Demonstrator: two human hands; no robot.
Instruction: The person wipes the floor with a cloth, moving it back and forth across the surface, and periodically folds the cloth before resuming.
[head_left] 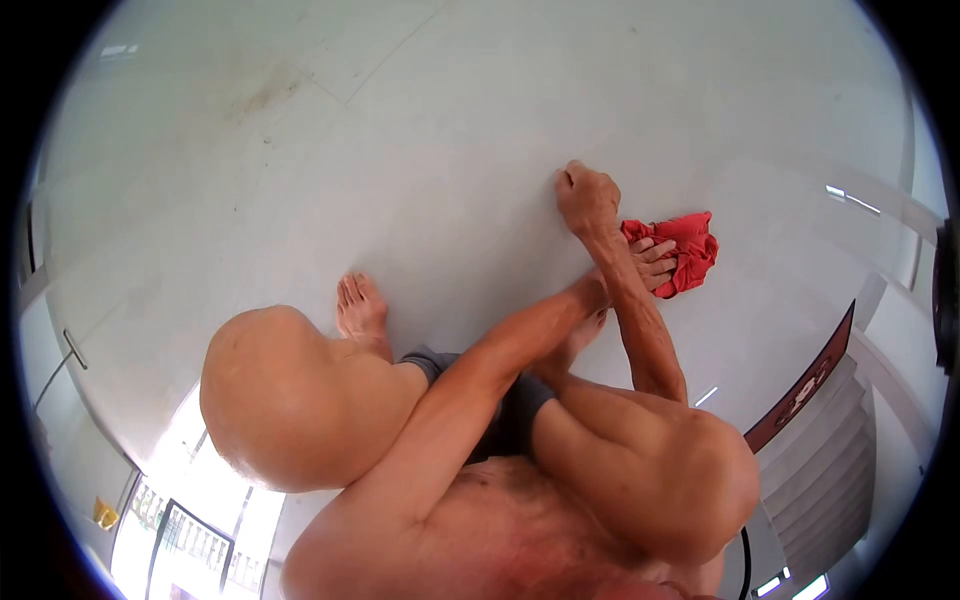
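My left hand [653, 262] lies flat on a crumpled red cloth [692, 250] on the floor, its fingers stretched out and a little apart. The cloth bunches up around the fingertips and along the far side of the hand. My left arm reaches across my body, passing beneath my right forearm. Just ahead and to the left of the cloth, my right hand [588, 200] is closed in a fist against the floor. Nothing shows in it.
I squat with bare feet on a pale, glossy floor [450, 170]; my left foot [361, 306] is forward. A brownish smudge [268, 95] marks the floor at upper left. At right hangs a grey pleated panel [820, 470] with a dark red edge. Bright light enters at lower left.
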